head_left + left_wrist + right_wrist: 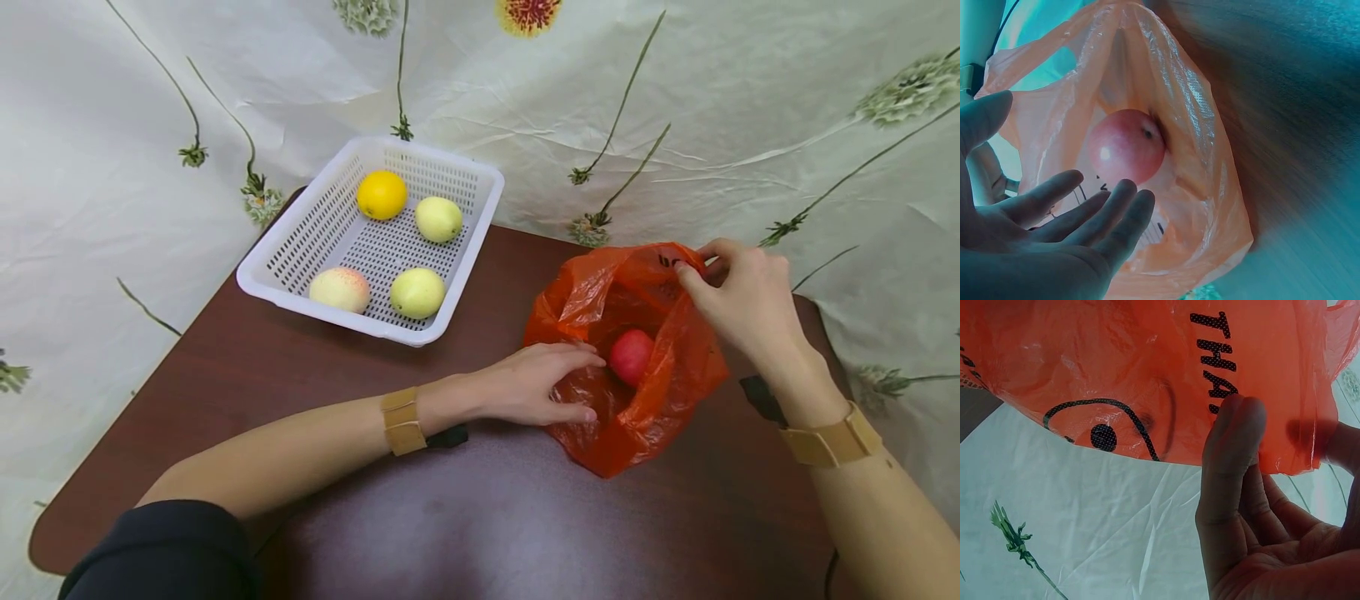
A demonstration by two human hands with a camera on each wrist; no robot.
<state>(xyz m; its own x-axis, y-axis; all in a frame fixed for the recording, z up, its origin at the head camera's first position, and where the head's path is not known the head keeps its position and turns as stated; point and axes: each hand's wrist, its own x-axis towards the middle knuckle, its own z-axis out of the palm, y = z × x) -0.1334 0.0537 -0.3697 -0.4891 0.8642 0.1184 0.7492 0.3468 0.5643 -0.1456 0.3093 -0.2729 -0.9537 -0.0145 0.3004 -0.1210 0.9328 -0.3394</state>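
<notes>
An orange-red plastic bag (675, 358) stands on the table with its mouth spread wide. Inside it lies one red apple (632, 357), whose dimpled end shows in the left wrist view. My right hand (750, 296) pinches the bag's rim at the far right between thumb and fingers; printed black letters show beside those fingers in the right wrist view. At the bag's near left side is my left hand (543, 383), its fingers spread and loosely bent at the opening. Nothing is in that palm, and in the left wrist view the fingertips (1125, 187) appear close to the apple (1126, 147).
A white perforated basket (251, 279) stands at the back left of the dark brown table (420, 517). It holds an orange (382, 196), a peach-like fruit (340, 290) and two pale yellow-green fruits (417, 293). Flower-printed cloth (712, 92) hangs behind the table.
</notes>
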